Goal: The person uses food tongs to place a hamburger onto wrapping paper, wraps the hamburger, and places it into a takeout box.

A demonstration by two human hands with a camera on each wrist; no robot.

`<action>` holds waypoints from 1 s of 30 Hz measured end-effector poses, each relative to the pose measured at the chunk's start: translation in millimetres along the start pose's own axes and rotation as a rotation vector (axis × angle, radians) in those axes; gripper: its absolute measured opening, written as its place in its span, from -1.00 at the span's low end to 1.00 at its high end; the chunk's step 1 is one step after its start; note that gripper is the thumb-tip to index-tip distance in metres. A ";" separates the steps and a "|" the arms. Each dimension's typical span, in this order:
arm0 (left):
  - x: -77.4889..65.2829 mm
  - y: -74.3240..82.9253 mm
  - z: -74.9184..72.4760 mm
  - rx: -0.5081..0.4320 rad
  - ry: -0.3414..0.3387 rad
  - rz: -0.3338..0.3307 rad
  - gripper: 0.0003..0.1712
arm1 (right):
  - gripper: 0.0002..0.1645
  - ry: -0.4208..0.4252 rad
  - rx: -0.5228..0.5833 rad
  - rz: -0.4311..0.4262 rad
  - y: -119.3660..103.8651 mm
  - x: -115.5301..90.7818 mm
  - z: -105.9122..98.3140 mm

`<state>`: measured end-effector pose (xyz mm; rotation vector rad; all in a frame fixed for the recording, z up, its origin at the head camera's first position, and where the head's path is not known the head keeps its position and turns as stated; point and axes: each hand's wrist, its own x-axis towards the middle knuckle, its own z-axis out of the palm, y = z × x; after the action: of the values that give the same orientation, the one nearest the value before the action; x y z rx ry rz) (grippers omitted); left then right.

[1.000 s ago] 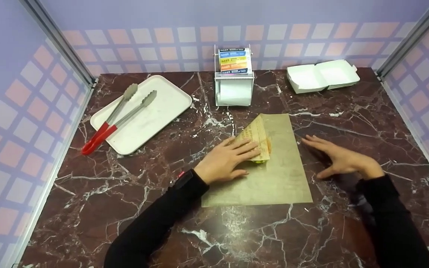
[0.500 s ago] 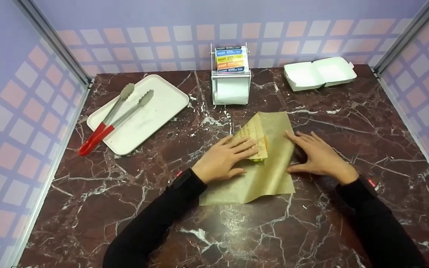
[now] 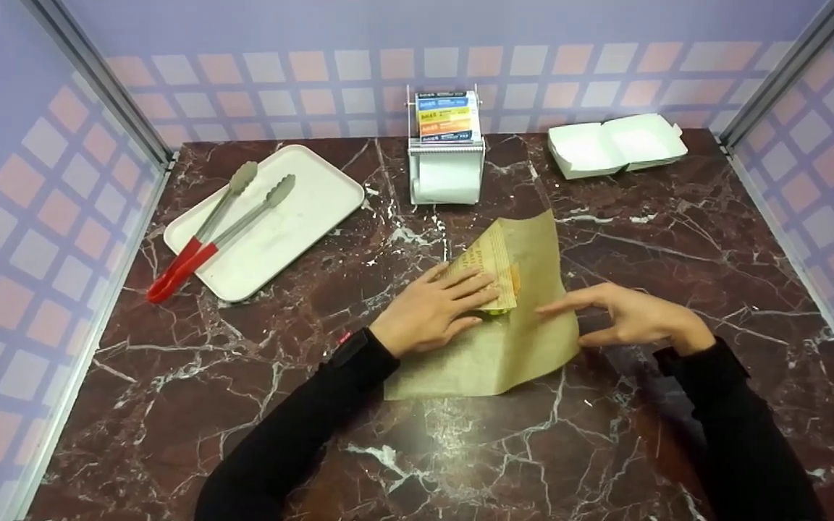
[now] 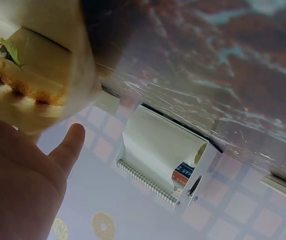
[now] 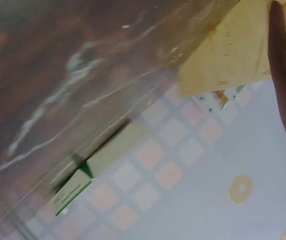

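My left hand (image 3: 424, 311) rests with fairly straight fingers on a folded corner of printed brown wrapping paper (image 3: 453, 373). Beneath that fold lies a burger; an orange-brown sliver of bun and some green lettuce (image 3: 495, 312) peek out at its right side. Up close in the left wrist view, the bun (image 4: 38, 60) shows with the paper around it. At the paper's right side is my right hand (image 3: 634, 318), its index finger extended over the sheet and its thumb at the edge. That edge is raised and curved. In the right wrist view, fingers overlap the paper (image 5: 227, 55).
At the back left, red-handled tongs (image 3: 184, 271) lie across a white tray (image 3: 301, 217). A dispenser (image 3: 447, 177) with a white roll and colourful labels stands at the back middle. An opened white takeaway box (image 3: 616, 148) sits at the back right. Walls enclose the table.
My right hand has come leftward from the bare table to the paper, and the sheet's right side has lifted and bent inward. My left hand keeps its place on the fold.
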<state>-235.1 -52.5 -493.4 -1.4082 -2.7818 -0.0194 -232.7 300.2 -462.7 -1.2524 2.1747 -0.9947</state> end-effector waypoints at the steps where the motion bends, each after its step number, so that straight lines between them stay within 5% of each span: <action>1: -0.1 0.1 0.3 0.002 0.000 0.000 -0.33 | -0.09 -0.004 -0.012 0.004 -2.6 1.0 -1.1; 4: -0.5 0.1 1.2 -0.005 0.006 0.003 -0.32 | -0.15 -0.003 -0.060 0.042 -10.0 2.7 -3.8; 8: -1.8 -0.6 0.9 -0.002 0.015 0.001 -0.31 | -0.46 0.060 -0.082 0.083 -14.0 8.6 -4.3; 12: -4.0 -2.0 0.0 0.025 0.012 -0.001 -0.32 | -0.75 0.158 -0.063 -0.025 -13.1 27.2 -5.0; 15: -5.4 -3.0 -0.1 0.055 0.005 0.007 -0.36 | -0.85 0.235 -0.168 -0.119 -15.9 49.8 -7.6; 20: -4.7 -4.3 0.2 0.067 -0.024 0.004 -0.39 | -0.87 0.295 -0.345 -0.075 -22.1 95.9 -12.0; 30: -2.1 -9.1 -1.3 0.038 -0.039 0.013 -0.46 | -0.83 0.222 -0.206 0.078 -6.9 138.8 -11.2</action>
<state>-241.1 -59.6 -492.1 -1.4328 -2.7884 0.0610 -304.9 181.4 -452.9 -1.1822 2.5318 -0.9356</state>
